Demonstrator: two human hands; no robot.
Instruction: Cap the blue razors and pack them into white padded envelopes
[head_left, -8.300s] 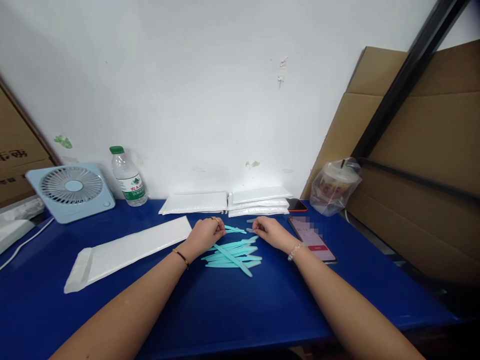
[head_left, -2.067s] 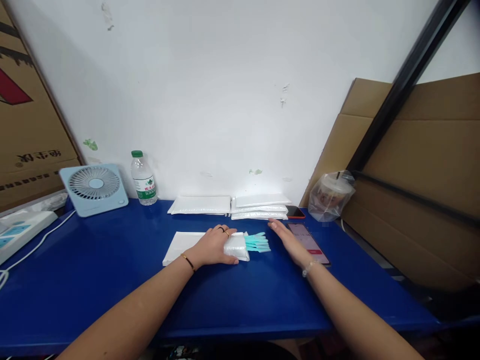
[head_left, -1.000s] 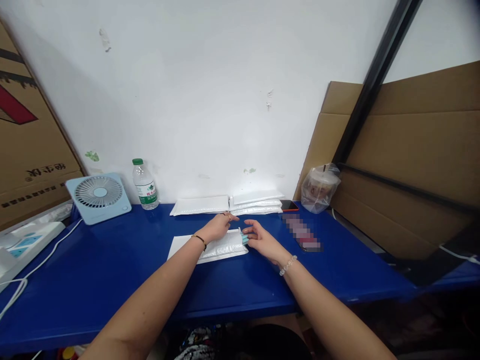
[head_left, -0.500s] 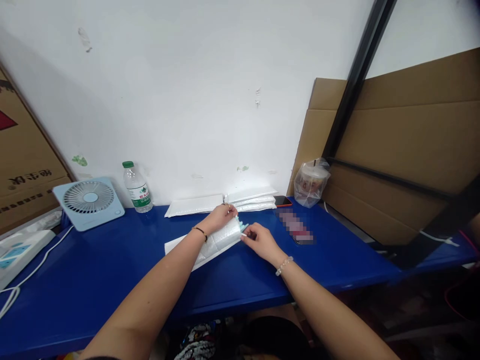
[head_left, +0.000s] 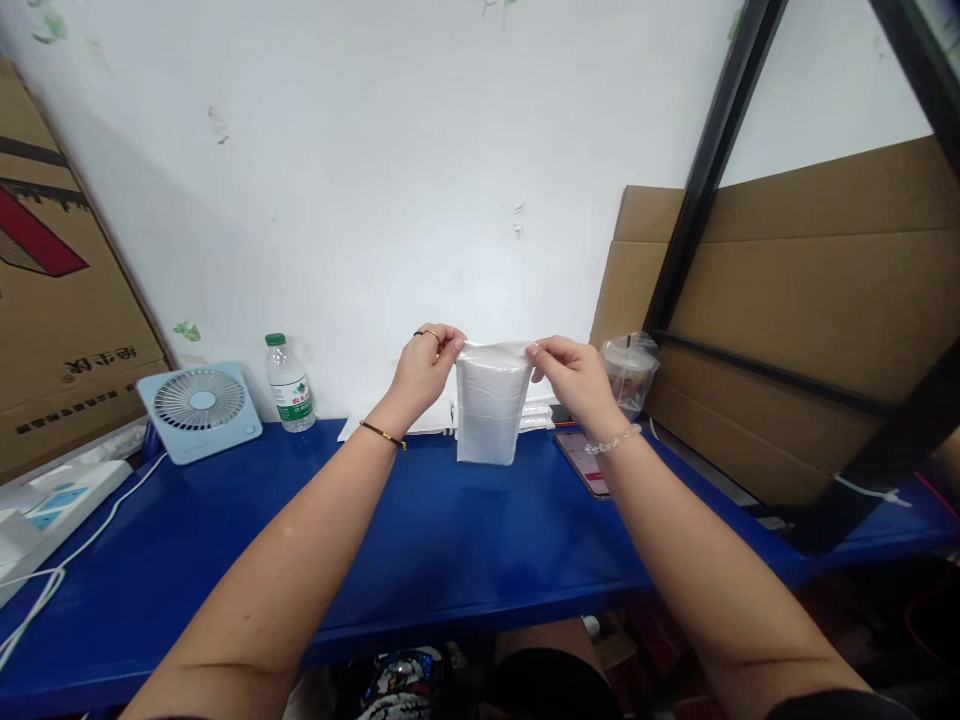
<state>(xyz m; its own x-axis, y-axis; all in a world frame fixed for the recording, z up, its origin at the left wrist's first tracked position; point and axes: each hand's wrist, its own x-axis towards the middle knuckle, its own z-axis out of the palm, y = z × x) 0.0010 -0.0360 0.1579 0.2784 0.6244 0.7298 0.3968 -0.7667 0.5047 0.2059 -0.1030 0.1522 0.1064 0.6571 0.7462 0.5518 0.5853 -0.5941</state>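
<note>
A white padded mailer (head_left: pixel 489 410) hangs upright above the blue table, held by its two top corners. My left hand (head_left: pixel 429 368) pinches the upper left corner between thumb and fingers. At the upper right corner, my right hand (head_left: pixel 574 380) pinches the edge in the same way. Whatever is inside the mailer is hidden. Behind it, against the wall, lie more white padded mailers (head_left: pixel 535 416), partly covered by the held one and by my hands.
On the blue table (head_left: pixel 420 540) stand a light-blue fan (head_left: pixel 201 405) and a water bottle (head_left: pixel 290 390) at left, beside a power strip (head_left: pixel 64 505). A phone (head_left: pixel 583 462) lies near my right wrist. A bagged drink cup (head_left: pixel 630 372) stands by the cardboard (head_left: pixel 810 330).
The mailer has gone from lying slanted near the table to hanging upright. Both hands rose and now hold its top corners. The pale-blue items at its opening are out of sight.
</note>
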